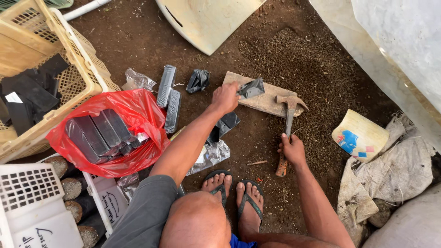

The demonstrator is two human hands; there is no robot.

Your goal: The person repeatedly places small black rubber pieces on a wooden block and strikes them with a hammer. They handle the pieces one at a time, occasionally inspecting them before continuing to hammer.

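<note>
We look down past our knees and sandalled feet (234,193) at bare brown soil (285,59). Our left hand (225,97) reaches forward, its fingers (233,88) pinched together on one end of a small black plastic bag (251,88), which lies over the near edge of a flat wooden board (262,98) resting on the ground. Our right hand (292,150) is lower and nearer our feet, its fingers (285,143) wrapped tightly round the handle of a claw hammer (288,120). The hammer's head rests on the far right end of the board, just right of the bag, well ahead of the gripping fingers.

Below the left fingers, beside the forearm, lies another black bag (226,124), and beneath that a crumpled clear plastic sheet (210,156). Left of the left fingers we see a crumpled black bag (198,81) and two long dark grey blocks (168,97) lying side by side. Further left a red plastic bag (133,110) holds several more dark blocks (98,133), touching a yellow crate (73,78) with black pieces inside. White crates (32,202) stand at the lower left. Right of the right fingers sits a bent cream container (359,135) with blue and red marks, beside dirty white sacks (395,174).
</note>
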